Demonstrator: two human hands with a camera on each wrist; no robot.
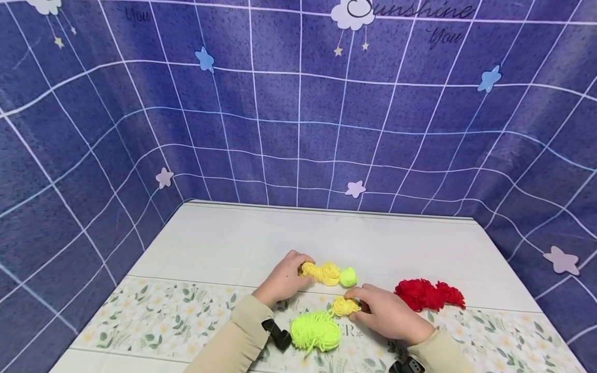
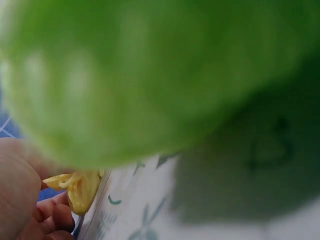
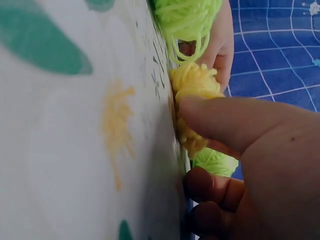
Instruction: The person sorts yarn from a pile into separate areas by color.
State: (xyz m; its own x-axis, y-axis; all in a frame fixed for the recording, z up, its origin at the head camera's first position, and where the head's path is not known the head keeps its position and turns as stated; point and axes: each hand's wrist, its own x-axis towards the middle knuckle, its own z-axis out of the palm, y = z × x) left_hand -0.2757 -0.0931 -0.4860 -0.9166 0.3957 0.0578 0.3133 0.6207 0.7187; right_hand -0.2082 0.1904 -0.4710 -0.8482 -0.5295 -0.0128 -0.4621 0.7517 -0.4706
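Observation:
Near the middle of the table, my left hand [image 1: 287,277] holds the left end of a yellow yarn skein [image 1: 328,273] between thumb and fingers. In the left wrist view part of that yellow yarn shows beyond the palm. A small bright green yarn ball [image 1: 348,277] sits at the skein's right end. My right hand [image 1: 389,312] pinches a smaller yellow yarn bundle [image 1: 344,306], thumb on its near side in the right wrist view. Between the forearms lies a large neon green yarn ball [image 1: 316,331], which blurs across most of the left wrist view.
A red yarn skein [image 1: 429,294] lies just beyond the right hand. The white table [image 1: 224,233] carries a floral printed band [image 1: 172,316]. Blue grid-patterned curtains [image 1: 280,103] with stars enclose the back and sides. Dark straps with cameras sit on both wrists.

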